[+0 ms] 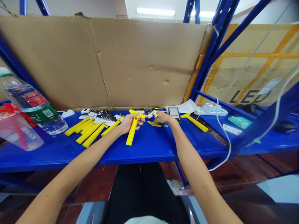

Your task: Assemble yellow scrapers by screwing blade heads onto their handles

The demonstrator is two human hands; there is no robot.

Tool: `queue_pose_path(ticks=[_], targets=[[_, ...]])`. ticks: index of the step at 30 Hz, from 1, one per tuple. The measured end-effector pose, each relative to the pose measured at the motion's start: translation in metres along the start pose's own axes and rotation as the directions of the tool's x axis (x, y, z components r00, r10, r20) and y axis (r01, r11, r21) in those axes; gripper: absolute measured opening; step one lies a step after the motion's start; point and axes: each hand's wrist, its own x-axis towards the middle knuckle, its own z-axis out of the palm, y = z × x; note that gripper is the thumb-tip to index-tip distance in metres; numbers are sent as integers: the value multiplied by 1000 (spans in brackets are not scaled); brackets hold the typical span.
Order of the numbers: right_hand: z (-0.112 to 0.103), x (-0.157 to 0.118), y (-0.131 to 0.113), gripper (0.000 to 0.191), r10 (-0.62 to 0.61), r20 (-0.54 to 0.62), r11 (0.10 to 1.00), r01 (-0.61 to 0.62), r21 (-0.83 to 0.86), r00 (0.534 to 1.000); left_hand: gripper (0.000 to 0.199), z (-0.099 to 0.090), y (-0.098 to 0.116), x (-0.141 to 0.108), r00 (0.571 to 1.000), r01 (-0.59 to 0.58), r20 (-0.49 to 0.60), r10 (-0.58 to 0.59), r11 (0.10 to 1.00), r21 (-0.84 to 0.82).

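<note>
My left hand [129, 123] is closed round the head of a yellow plastic T-shaped handle [131, 133], whose grip points down toward me above the table's front. Close by on the right, my right hand [161, 118] is closed on a slim yellowish tool [155, 115] with a thin shaft pointing left; its exact kind is unclear. Under that hand lies a curved yellow piece [154, 124], partly covered by the fingers. Another yellow T-shaped handle [197, 123] rests to the right. Several yellow handles [90, 133] lie side by side left of my left hand.
Black-and-white printed cards [105, 118] lie behind the yellow handles. A large water bottle [35, 105] and a clear plastic cup [21, 133] stand at left. A phone-like device [174, 112], a white power strip [213, 111] and a hanging cable [227, 137] are at right. Cardboard [144, 62] walls the back.
</note>
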Motion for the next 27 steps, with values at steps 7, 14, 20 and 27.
queue_pose_path(ticks=[7, 14, 20, 27], targets=[[4, 2, -2, 36, 11, -33, 997, -9, 75, 999, 43, -1, -1, 1, 1000, 3, -16, -3, 999, 48], [-1, -1, -14, 46, -24, -352, 914, 163, 371, 936, 26, 0, -5, 5, 999, 25, -45, -19, 990, 137], [1, -12, -47, 72, -81, -459, 685, 384, 619, 884, 23, 7, -13, 1, 992, 126, -20, -126, 949, 288], [16, -14, -71, 72, -129, -415, 616, 401, 678, 900, 33, 17, -17, -2, 987, 147, -5, -159, 903, 403]])
